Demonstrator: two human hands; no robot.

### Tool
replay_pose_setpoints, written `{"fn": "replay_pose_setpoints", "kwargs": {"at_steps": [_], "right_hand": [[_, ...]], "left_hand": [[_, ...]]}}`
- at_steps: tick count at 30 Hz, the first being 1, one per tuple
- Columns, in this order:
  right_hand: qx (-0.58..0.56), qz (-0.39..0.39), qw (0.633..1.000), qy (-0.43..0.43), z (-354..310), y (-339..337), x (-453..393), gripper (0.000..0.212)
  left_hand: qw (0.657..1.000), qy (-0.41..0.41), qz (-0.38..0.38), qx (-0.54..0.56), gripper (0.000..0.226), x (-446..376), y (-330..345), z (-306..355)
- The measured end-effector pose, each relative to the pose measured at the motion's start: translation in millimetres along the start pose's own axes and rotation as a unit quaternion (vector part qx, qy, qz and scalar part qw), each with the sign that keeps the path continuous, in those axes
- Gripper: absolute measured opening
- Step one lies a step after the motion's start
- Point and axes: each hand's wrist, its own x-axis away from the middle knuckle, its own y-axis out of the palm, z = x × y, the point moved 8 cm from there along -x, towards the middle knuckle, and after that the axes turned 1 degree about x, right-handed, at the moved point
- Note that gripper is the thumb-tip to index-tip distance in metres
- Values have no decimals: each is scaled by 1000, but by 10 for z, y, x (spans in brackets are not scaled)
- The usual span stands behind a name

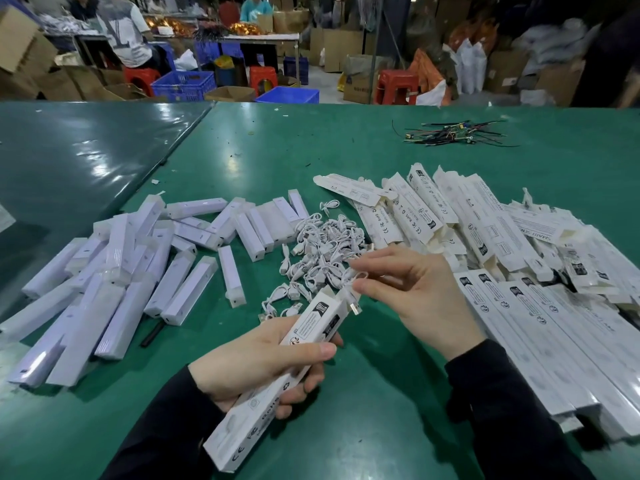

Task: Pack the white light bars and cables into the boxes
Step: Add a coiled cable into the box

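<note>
Left hand: our left hand [263, 362] wraps round a box [277, 379], thumb across its top face, fingers curled beneath, open end tilted up and away from us.
Box print: we read "RoHS" and a "CE" mark on its side; a dark badge near the open end is too small to read.
Right hand: our right hand [408, 289] pinches a cable [353, 296] between thumb and forefinger, other fingers loosely spread; the plug hangs right at the box's open end.
Cables: a white heap [322, 251] lies on the table [381, 393] just beyond the box.
Bars: a jumbled pile of white bars [117, 271] sits left of the box.
Boxes: a big pile [512, 258] spreads right of the box, "CE" marks legible, other print unclear.
Wires: a dark bundle [453, 135] lies far beyond the box, near the table's back edge.
</note>
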Motion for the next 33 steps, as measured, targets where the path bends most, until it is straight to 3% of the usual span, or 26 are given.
{"fn": "replay_pose_setpoints", "kwargs": {"at_steps": [7, 14, 16, 19, 24, 27, 33], "right_hand": [[24, -50, 998, 1, -15, 50, 19, 21], [59, 28, 998, -25, -39, -56, 2, 18], [-27, 51, 998, 2, 3, -76, 1, 17], [-230, 38, 969, 86, 143, 50, 22, 20], [-162, -1, 981, 111, 193, 210, 42, 15], [-188, -10, 974, 124, 193, 161, 32, 17], [-137, -71, 976, 154, 239, 183, 54, 15]], "left_hand": [[1000, -1, 11, -21, 39, 7, -18, -7], [1000, 1, -8, -29, 35, -15, 41, -7], [1000, 3, -1, -17, 35, -19, 29, 0], [1000, 12, 22, 11, 38, -27, -23, 21], [999, 23, 37, 19, 43, -32, -57, 44], [998, 36, 48, 26, 41, -32, -94, 67], [999, 34, 10, -4, 34, -18, -39, 50]]}}
